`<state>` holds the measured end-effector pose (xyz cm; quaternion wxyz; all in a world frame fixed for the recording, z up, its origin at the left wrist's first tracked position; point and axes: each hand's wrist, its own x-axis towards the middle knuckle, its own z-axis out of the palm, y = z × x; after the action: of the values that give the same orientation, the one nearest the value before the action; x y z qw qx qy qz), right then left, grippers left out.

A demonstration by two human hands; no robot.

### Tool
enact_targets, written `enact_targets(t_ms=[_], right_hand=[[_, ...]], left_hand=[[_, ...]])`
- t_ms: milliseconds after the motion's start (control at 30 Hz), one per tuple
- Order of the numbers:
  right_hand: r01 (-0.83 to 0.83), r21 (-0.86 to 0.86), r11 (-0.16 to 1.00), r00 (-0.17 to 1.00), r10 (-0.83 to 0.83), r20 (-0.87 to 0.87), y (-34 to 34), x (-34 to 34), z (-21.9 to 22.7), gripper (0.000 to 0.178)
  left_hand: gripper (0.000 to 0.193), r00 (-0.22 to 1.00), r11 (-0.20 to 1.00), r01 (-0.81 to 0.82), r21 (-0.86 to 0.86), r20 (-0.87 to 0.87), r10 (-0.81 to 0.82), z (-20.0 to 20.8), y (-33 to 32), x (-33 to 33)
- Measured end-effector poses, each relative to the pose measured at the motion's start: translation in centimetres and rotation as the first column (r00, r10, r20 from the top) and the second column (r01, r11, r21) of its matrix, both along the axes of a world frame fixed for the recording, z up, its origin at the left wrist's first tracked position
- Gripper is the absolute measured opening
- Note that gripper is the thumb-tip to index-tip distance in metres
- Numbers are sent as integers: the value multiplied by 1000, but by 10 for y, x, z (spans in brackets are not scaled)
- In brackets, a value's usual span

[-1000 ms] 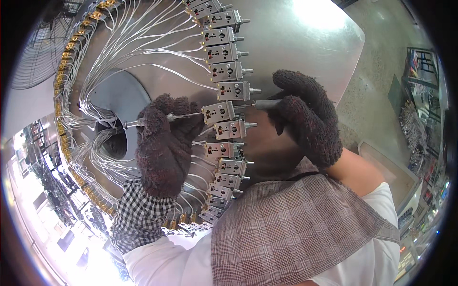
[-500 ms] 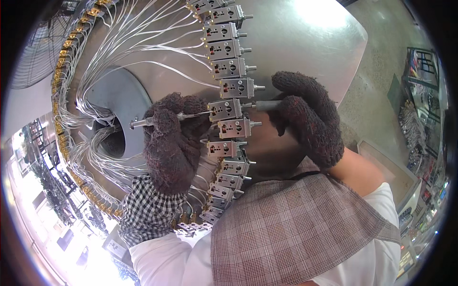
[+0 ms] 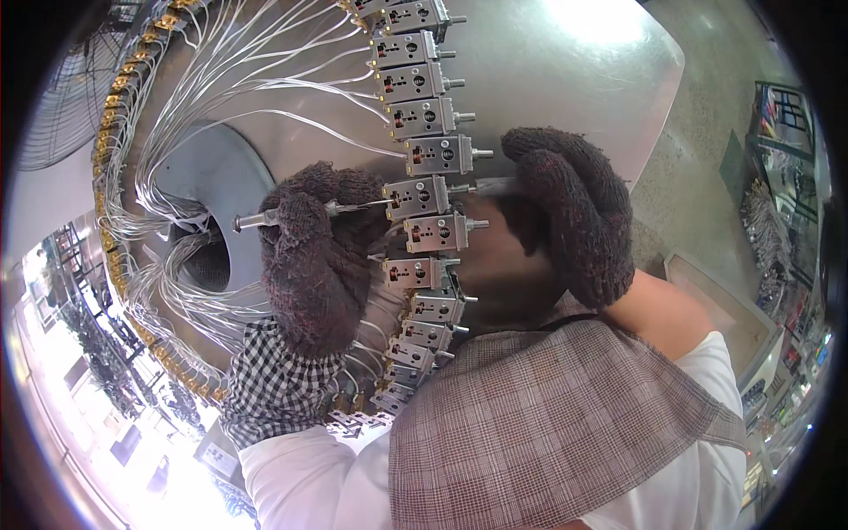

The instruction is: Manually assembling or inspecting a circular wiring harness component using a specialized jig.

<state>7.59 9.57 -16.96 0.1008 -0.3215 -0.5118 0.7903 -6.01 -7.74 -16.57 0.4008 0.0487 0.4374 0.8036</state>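
My left hand (image 3: 320, 265), in a dark knitted glove, is closed round a thin metal screwdriver (image 3: 253, 220). The blade's tip meets the left face of a small silver metal switch unit (image 3: 416, 197) with a short shaft on its right side. My right hand (image 3: 579, 221), gloved alike, is curled round a grey cylindrical tool (image 3: 497, 185), its end close to that unit's shaft; whether they touch I cannot tell. Similar units (image 3: 442, 155) stand above and below in a curved row, several joined to pale wires (image 3: 291, 87).
A round metal table (image 3: 565, 88) lies beneath, with a grey disc (image 3: 225, 163) round a dark central hole. Brass-coloured fittings (image 3: 110, 132) line a ring at the left, bundled wires running from them. A fan (image 3: 62, 119) is at upper left, a tray (image 3: 720, 300) at right.
The row of units and both hands appear slightly higher. The grey tool's end has drawn back a little to the right from the shaft; the screwdriver tip stays at the same unit.
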Motion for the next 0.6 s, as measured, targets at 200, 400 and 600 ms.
enact_targets(t_ms=[200,400,600], right_hand=[[218,192,957,956,-170,-238,-16,-5,-16,28],[-185,392,901,981,190,27,-7,1,-9,30],[-25,39,999,994,29,-102,-3,-2,-2,30]], left_hand=[[31,999,1000,2,27,-42,-1,-4,-2,0],[32,998,999,35,0,-44,-35,-7,-11,-4],[29,999,999,-38,-27,1,38,-1,-4,-3]])
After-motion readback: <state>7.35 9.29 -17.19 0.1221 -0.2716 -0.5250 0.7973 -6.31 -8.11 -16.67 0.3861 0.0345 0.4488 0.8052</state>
